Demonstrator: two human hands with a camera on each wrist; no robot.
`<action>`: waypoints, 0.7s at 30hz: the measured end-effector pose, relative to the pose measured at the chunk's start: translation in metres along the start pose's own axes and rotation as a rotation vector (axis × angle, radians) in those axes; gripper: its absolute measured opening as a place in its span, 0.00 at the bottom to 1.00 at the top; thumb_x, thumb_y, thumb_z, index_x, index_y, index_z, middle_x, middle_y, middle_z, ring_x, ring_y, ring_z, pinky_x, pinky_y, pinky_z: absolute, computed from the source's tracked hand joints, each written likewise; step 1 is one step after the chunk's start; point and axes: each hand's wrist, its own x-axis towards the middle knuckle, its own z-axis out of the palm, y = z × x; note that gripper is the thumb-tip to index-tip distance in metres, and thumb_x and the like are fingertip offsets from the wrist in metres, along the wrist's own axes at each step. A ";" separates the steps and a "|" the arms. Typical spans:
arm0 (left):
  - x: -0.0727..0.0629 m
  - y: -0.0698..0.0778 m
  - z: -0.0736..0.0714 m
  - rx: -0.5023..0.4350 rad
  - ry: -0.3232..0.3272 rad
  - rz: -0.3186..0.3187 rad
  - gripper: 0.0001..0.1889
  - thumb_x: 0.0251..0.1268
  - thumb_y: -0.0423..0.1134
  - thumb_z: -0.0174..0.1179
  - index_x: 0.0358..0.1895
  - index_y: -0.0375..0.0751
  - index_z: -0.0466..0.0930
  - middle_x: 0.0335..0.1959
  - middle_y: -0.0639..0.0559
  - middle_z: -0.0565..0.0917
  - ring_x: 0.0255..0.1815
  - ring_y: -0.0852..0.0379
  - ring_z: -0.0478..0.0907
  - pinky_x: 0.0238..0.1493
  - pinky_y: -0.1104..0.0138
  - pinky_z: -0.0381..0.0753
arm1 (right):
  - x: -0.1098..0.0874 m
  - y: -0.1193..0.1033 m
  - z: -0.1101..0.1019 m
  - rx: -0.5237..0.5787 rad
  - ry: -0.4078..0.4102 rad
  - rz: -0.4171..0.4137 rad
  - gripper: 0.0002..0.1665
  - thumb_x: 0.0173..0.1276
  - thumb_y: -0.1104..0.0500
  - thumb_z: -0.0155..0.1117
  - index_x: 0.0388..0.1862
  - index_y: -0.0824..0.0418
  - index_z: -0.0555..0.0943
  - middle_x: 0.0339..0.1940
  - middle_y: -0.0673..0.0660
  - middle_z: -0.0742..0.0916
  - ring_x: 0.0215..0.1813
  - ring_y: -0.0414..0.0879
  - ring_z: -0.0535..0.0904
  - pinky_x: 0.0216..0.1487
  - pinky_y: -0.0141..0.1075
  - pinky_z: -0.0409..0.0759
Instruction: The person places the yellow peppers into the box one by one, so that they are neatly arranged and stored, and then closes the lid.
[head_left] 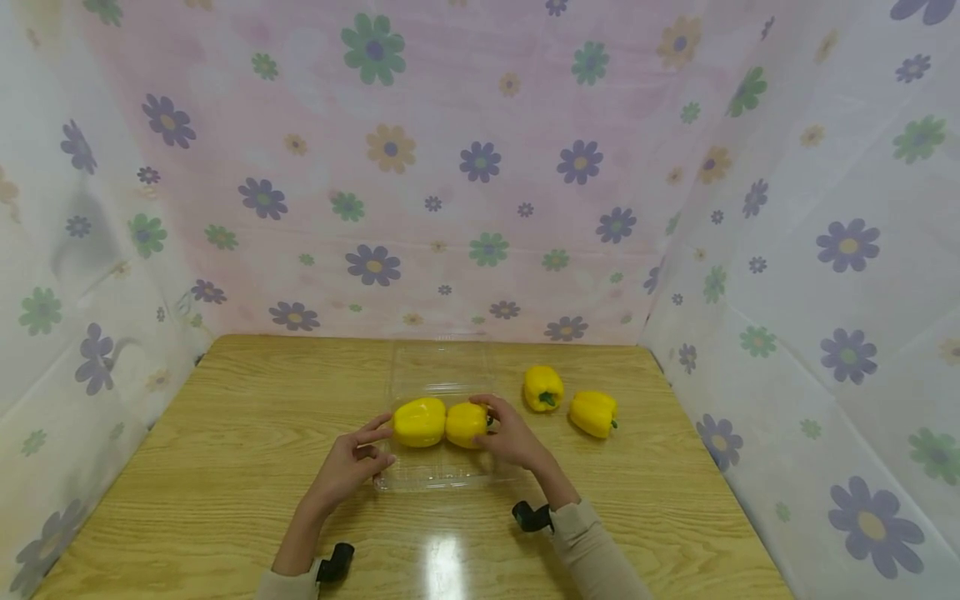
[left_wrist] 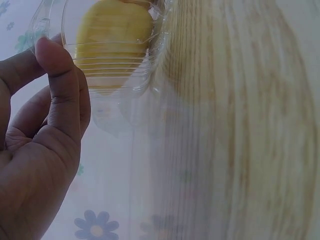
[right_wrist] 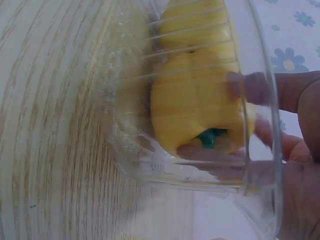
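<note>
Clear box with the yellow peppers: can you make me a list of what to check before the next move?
1. Lid open: ok, it is folded back on the far side of the clear box.
2. Left hand at the box: ok, at its left edge.
3. Left pepper inside: ok.
4. Right hand off the right pepper: not ok, its fingers hold it.
5. Right pepper resting fully on the bottom: cannot tell.
6. Far loose pepper and near loose pepper inside: not ok, both are on the table.

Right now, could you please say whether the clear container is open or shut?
Open: the container has its lid folded back beyond two uncovered yellow peppers.
</note>
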 end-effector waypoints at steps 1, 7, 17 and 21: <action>0.000 0.000 0.000 0.003 0.001 -0.001 0.28 0.66 0.26 0.65 0.68 0.21 0.71 0.80 0.36 0.59 0.31 0.59 0.76 0.26 0.67 0.81 | 0.000 0.000 -0.001 0.008 -0.004 -0.004 0.35 0.68 0.73 0.66 0.73 0.66 0.69 0.76 0.68 0.69 0.76 0.74 0.60 0.68 0.62 0.72; 0.000 -0.001 0.001 -0.005 0.004 -0.010 0.28 0.66 0.26 0.65 0.68 0.22 0.71 0.80 0.37 0.59 0.31 0.57 0.76 0.25 0.67 0.81 | 0.001 0.000 0.001 0.044 0.030 -0.046 0.32 0.69 0.75 0.63 0.72 0.70 0.70 0.74 0.69 0.71 0.78 0.69 0.60 0.74 0.65 0.61; 0.001 -0.003 0.001 0.011 0.017 -0.017 0.27 0.68 0.27 0.64 0.68 0.24 0.72 0.80 0.40 0.60 0.30 0.58 0.77 0.25 0.68 0.81 | -0.006 -0.007 0.004 0.028 0.096 -0.042 0.32 0.67 0.73 0.66 0.70 0.68 0.71 0.76 0.71 0.67 0.78 0.70 0.58 0.66 0.66 0.72; 0.001 -0.004 0.001 0.013 0.018 -0.021 0.27 0.68 0.27 0.65 0.68 0.24 0.72 0.81 0.40 0.59 0.29 0.58 0.76 0.25 0.68 0.81 | -0.011 -0.012 0.002 0.007 0.140 -0.005 0.32 0.67 0.70 0.68 0.70 0.68 0.73 0.76 0.70 0.67 0.77 0.70 0.61 0.64 0.64 0.75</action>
